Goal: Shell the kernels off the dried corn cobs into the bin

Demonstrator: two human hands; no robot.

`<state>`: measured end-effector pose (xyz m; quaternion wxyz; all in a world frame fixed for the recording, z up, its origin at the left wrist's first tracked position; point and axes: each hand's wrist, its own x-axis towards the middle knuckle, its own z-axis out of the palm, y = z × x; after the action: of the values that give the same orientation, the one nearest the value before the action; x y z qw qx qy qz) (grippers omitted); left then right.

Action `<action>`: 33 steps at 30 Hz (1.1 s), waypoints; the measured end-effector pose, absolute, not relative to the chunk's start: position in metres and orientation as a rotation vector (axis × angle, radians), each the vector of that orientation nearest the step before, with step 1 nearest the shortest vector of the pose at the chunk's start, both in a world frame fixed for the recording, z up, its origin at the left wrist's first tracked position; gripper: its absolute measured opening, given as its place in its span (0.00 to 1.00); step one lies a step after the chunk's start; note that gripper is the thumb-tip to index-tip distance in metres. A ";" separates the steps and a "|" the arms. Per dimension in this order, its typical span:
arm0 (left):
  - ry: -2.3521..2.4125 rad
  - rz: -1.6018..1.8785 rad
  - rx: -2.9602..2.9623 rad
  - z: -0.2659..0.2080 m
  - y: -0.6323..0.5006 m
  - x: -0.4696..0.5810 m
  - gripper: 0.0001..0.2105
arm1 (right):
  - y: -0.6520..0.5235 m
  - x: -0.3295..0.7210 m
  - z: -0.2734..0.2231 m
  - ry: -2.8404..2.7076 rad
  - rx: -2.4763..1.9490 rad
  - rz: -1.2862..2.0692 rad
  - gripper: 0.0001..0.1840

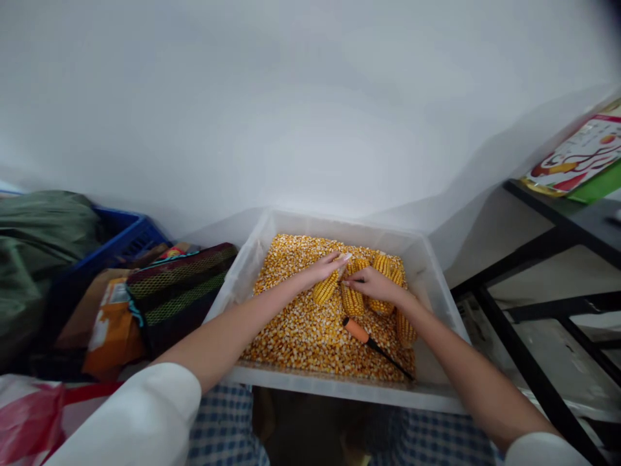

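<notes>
Head view, watched from afar: I see the left hand (327, 266) wrapped around a corn cob (324, 292) over loose kernels (295, 330), apparently steadying it; right hand (361, 283) bunched by the cob's end, whether gripping I cannot tell. Other cobs (353, 303), knobbly and tapered, grouped rightward, perhaps for reach. Orange-handled tool (356, 331), slim dark shaft, lies on kernels. Translucent plastic tub (339, 387), walls likely containing scatter

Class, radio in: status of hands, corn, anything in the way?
Left hand holding corn cob over loose kernels. Right hand close beside it, grip unclear. Orange-handled screwdriver lying on kernels, apart from both hands.
</notes>
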<state>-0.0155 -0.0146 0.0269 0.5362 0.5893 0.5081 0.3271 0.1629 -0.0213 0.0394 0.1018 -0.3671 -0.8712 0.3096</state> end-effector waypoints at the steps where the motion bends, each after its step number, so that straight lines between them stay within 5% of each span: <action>1: 1.191 0.775 1.395 0.026 -0.014 -0.016 0.31 | -0.021 0.163 0.039 -2.562 -1.081 0.948 0.22; 17: 0.899 0.754 1.781 0.026 -0.012 -0.014 0.14 | -0.026 0.158 0.041 -2.503 -0.980 1.218 0.20; 33: 0.954 0.765 1.834 0.028 -0.014 -0.013 0.16 | -0.038 0.148 0.035 -2.708 -0.896 1.209 0.16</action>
<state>-0.0127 -0.0136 0.0283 0.4517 0.7425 0.3859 0.3095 0.1482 -0.0381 0.0347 0.0219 -0.2891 -0.8739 0.3902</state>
